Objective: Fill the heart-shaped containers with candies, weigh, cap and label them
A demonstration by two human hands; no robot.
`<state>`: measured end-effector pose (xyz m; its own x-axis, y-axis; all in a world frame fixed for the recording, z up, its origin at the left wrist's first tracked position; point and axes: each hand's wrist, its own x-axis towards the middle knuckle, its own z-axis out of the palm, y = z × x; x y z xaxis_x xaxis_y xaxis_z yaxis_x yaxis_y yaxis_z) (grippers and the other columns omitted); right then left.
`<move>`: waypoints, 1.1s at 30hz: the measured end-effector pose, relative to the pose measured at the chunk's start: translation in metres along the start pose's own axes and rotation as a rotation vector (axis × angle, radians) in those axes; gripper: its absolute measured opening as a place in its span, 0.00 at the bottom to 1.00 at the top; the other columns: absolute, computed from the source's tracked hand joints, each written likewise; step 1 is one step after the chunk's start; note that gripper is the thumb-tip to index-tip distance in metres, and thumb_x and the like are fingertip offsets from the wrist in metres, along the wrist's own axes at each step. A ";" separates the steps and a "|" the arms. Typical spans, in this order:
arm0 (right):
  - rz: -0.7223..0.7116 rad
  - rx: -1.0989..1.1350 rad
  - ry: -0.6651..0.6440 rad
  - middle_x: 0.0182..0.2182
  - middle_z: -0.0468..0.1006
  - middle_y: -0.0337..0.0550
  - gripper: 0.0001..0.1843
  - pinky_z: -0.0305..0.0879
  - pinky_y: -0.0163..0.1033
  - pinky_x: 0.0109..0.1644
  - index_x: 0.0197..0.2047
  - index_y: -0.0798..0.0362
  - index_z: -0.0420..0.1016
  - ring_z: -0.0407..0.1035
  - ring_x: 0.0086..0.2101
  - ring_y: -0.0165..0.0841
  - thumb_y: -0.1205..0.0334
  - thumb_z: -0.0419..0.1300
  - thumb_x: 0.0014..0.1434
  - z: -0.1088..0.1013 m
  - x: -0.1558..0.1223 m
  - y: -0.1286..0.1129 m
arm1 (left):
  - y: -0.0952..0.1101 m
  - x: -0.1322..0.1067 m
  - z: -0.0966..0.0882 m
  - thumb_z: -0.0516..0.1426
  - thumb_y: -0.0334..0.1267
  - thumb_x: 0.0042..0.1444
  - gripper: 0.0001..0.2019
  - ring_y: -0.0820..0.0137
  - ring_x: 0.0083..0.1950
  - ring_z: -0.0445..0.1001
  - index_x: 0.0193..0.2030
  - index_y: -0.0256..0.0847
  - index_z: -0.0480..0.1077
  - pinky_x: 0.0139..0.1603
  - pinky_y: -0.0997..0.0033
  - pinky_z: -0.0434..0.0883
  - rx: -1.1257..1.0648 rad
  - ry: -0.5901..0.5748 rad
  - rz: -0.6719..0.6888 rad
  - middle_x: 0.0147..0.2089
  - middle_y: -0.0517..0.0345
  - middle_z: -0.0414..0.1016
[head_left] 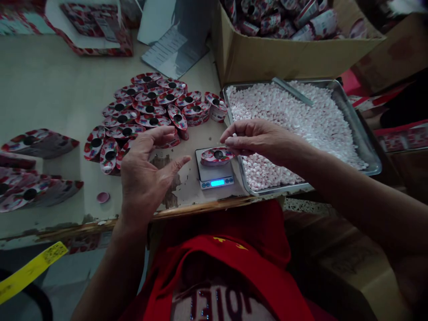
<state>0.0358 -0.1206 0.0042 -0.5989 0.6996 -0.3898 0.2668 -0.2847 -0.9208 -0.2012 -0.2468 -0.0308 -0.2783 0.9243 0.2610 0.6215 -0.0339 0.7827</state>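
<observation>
A small red-patterned oval container with a dark hole in its top sits on a little digital scale with a lit blue display. My right hand hovers just over it, fingers pinched together, a small white candy showing at the fingertips. My left hand rests on the worn table beside the scale, fingers spread and curved, holding nothing. A metal tray heaped with white-pink candies lies right of the scale.
Several matching oval containers cluster behind my left hand, more lie at the left edge. A pink cap lies near the table's front. A cardboard box of packages stands behind the tray. A metal scoop lies on the candies.
</observation>
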 end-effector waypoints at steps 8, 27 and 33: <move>-0.112 -0.236 -0.052 0.24 0.72 0.35 0.08 0.52 0.36 0.30 0.37 0.53 0.81 0.60 0.25 0.26 0.58 0.71 0.61 0.000 -0.002 0.000 | -0.013 -0.001 0.016 0.71 0.43 0.57 0.28 0.58 0.57 0.78 0.63 0.51 0.73 0.62 0.51 0.76 -0.053 -0.084 0.012 0.58 0.55 0.79; 0.114 0.383 0.425 0.36 0.78 0.42 0.15 0.67 0.33 0.32 0.38 0.52 0.77 0.68 0.31 0.28 0.81 0.61 0.51 -0.059 -0.008 0.013 | -0.025 0.000 0.011 0.70 0.43 0.56 0.28 0.59 0.57 0.77 0.63 0.47 0.73 0.63 0.54 0.73 -0.020 -0.178 0.020 0.60 0.51 0.78; 0.133 0.496 0.362 0.36 0.77 0.39 0.12 0.59 0.25 0.21 0.41 0.52 0.75 0.57 0.22 0.20 0.79 0.60 0.59 -0.081 -0.026 0.028 | -0.013 0.002 0.016 0.69 0.46 0.57 0.27 0.59 0.59 0.77 0.63 0.47 0.73 0.66 0.54 0.72 -0.046 -0.203 -0.009 0.60 0.52 0.78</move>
<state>0.1202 -0.0931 -0.0101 -0.2683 0.7902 -0.5510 -0.1126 -0.5937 -0.7968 -0.1981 -0.2387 -0.0495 -0.1276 0.9822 0.1379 0.5839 -0.0380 0.8109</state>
